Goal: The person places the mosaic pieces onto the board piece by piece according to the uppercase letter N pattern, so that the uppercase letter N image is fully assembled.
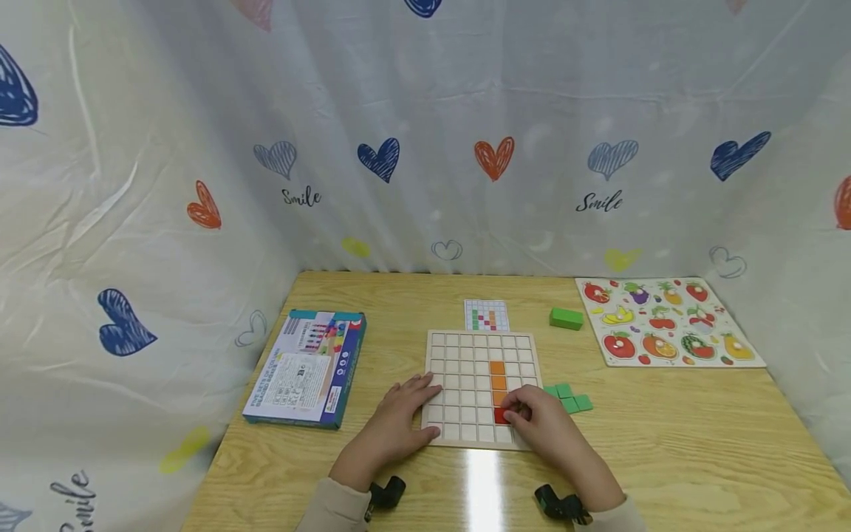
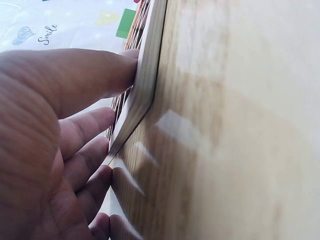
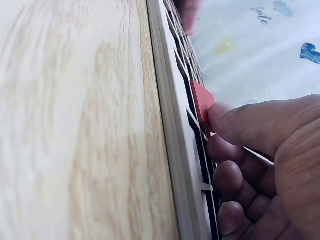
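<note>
Sleeves (image 1: pixel 332 506) nearest camera, bottom edge. Risk: red tile (image 1: pixel 501 416) could catch on a grid divider and sit crooked if released off-square; board (image 1: pixel 459 366) could slide if left hand (image 1: pixel 399 421), fingers extended at its left edge, lets up. Red tile sits at right hand's (image 1: pixel 548 425) thumb and fingertips, pinched, seemingly raised, just nearside of orange tiles (image 1: pixel 498 382). Green tiles (image 1: pixel 568 404) beside board's right edge.

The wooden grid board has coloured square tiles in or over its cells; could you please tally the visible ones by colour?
Orange square tiles: 3
Red square tile, pinched by the right hand: 1
Total: 4
</note>
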Tool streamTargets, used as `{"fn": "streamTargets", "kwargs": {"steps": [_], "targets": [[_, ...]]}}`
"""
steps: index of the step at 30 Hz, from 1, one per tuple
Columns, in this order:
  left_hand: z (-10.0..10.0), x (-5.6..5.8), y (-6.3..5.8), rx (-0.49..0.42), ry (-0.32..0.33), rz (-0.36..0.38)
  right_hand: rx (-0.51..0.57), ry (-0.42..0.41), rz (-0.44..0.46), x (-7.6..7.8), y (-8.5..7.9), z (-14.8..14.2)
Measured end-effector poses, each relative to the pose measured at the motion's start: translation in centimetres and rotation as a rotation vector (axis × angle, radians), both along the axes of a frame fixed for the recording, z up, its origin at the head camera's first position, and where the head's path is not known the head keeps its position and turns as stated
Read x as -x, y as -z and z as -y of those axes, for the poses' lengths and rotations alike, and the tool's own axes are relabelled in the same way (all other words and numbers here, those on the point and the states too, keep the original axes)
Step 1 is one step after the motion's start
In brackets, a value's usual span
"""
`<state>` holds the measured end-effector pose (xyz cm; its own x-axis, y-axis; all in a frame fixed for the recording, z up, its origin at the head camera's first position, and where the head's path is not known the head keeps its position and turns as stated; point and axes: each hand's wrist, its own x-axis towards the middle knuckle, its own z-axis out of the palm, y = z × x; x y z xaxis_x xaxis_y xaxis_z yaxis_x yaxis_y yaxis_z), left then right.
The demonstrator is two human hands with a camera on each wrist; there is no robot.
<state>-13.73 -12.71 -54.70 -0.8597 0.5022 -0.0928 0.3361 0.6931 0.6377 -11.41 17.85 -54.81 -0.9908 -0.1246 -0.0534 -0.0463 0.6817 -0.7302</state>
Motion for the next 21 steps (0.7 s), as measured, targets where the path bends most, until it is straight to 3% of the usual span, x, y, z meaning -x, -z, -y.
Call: {"fn": "streamTargets", "kwargs": {"steps": [6, 10, 15, 21], "targets": [[0.0, 0.0, -0.2, -0.007, -0.001, -0.001, -0.024, -0.011, -0.027, -0.1, 0.2, -0.1], [-0.1, 0.1, -0.3, -0.009, 0.0, -0.009, 0.015, 0.019, -0.027, -0.3, -0.2, -0.9], [-0.1, 0.1, -0.2, 0.004, 0.004, -0.005, 0.072, 0.105, -0.051, -1.6, -1.1, -3.6], [0.0, 0.0, -0.1, 0.005, -0.001, 0.006, -0.026, 0.133, -0.028, -3.0, -1.6, -7.5]]}}
